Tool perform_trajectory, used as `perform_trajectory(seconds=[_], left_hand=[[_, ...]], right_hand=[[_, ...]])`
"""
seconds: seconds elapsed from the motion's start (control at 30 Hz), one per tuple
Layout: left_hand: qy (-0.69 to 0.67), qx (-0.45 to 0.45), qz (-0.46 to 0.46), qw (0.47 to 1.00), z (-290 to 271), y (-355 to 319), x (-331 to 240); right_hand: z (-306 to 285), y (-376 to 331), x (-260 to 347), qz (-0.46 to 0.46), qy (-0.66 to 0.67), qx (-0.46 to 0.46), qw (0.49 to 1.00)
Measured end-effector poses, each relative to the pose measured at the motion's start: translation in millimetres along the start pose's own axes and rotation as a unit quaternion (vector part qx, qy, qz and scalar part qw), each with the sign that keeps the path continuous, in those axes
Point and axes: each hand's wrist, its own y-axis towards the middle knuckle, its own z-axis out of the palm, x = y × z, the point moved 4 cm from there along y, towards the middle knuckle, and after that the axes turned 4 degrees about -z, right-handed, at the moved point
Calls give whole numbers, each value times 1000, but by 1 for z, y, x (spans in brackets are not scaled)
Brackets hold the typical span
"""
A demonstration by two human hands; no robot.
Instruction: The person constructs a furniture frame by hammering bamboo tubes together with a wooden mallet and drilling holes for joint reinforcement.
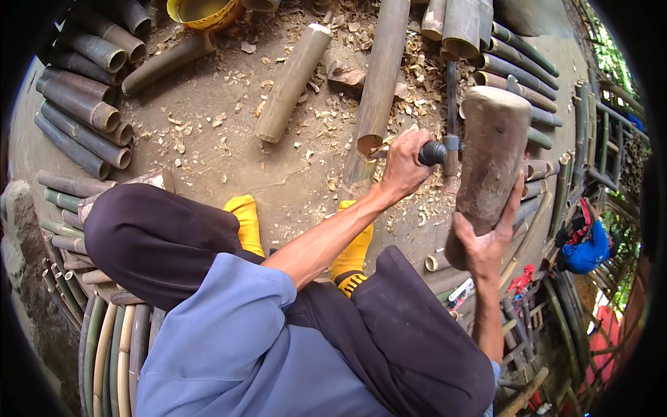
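My left hand (pixel 406 165) is closed round a chisel with a black, knob-like handle end (pixel 433 153) that sticks out to the right. Its tip points at the open lower end of a long bamboo tube (pixel 384 73); whether it touches is hard to tell. Close by on the right, my right hand (pixel 486 243) grips the narrow lower part of a thick wooden mallet (pixel 495 135), which stands nearly upright with its broad head uppermost. Mallet and chisel handle are apart. Beside the handle, a dark rod (pixel 451 104) with a metal band lies partly hidden.
A short round log (pixel 293 83) lies left of the tube, a stone (pixel 344 73) between them. Bamboo tubes (pixel 83 101) are stacked at left, more (pixel 517 73) at right. A yellow basin (pixel 203 12) stands at the back. Pale shavings (pixel 222 115) litter the ground around my yellow-socked feet (pixel 246 222).
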Motion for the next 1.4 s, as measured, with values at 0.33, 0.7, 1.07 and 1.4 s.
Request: perform_trajectory(seconds=[0.33,0.7,1.07,1.4], left_hand=[[-284,-189,-207,917,-83,19,47],[-91,-146,9,985,-11,-21,2],[-84,-97,26,991,-3,-26,-7],[-43,222,53,973,-1,1,-3]], right_hand=[[6,-11,-27,23,-9,82,996],[16,-18,-12,-93,-66,58,992],[5,-8,-2,-103,-68,33,992],[10,-8,-10,-46,-39,18,998]])
